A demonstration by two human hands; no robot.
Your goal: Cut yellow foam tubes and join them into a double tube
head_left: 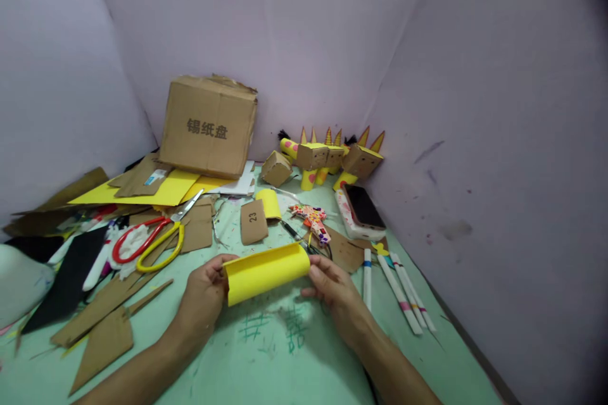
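Note:
A rolled yellow paper tube [266, 272] lies sideways just above the green table [285, 361], held at both ends. My left hand [205, 291] grips its left end with fingers curled round it. My right hand [332, 288] pinches its right end. Behind the tube lie a small brown cardboard piece marked 23 [253, 221] and a smaller yellow roll [270, 202].
Red and yellow scissors [152, 240] and cardboard scraps [102, 329] lie at left. A cardboard box [209, 126] stands on yellow sheets [156, 191] at the back. Cardboard-and-yellow figures [327, 157], a phone [363, 207] and white marker pens [401, 294] sit right, against the wall.

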